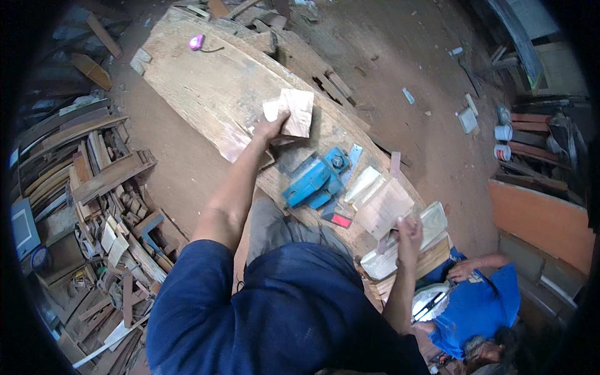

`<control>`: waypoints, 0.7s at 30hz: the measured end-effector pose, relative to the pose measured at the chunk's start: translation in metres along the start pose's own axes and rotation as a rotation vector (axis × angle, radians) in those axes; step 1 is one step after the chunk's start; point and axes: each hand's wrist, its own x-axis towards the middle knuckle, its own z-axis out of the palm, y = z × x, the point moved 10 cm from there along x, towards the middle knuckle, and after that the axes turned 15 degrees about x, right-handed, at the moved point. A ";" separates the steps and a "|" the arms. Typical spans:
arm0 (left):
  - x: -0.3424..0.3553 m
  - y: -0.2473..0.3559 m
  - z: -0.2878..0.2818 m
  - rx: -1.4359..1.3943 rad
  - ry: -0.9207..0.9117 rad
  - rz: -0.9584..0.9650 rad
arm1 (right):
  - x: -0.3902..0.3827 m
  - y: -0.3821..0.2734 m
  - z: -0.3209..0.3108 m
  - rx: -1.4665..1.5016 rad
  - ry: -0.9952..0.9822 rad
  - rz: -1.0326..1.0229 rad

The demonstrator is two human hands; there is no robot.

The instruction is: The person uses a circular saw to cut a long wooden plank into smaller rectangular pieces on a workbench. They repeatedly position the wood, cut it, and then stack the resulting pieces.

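Note:
My left hand (273, 127) is closed on a pale wooden block (296, 112) over the middle of the workbench (206, 81). Another pale piece of wood shows just behind its fingers. At the bench's right end, my right hand (409, 230) curls its fingers at the lower corner of a square wooden board (382, 209); its grip is partly hidden. Between my hands a blue electric planer (317, 178) lies on the bench. Beside the planer are a metal ruler (354, 161) and a dark tool with a red patch (341, 220).
A pink tape measure (197, 42) lies at the bench's far end. Scrap wood (115, 175) is heaped on the left. A co-worker in a blue shirt (478, 306) is close by at lower right, beside a round saw guard (430, 302). An orange panel (540, 222) stands farther right.

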 end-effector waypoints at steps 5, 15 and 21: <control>-0.043 0.003 -0.003 0.016 0.218 -0.121 | 0.010 0.032 0.034 0.120 -0.068 -0.102; -0.279 0.190 0.128 0.177 -0.085 0.670 | 0.009 0.036 0.040 0.159 -0.073 -0.060; -0.328 0.187 0.171 0.177 -0.195 0.656 | 0.012 0.031 0.044 0.351 -0.102 0.004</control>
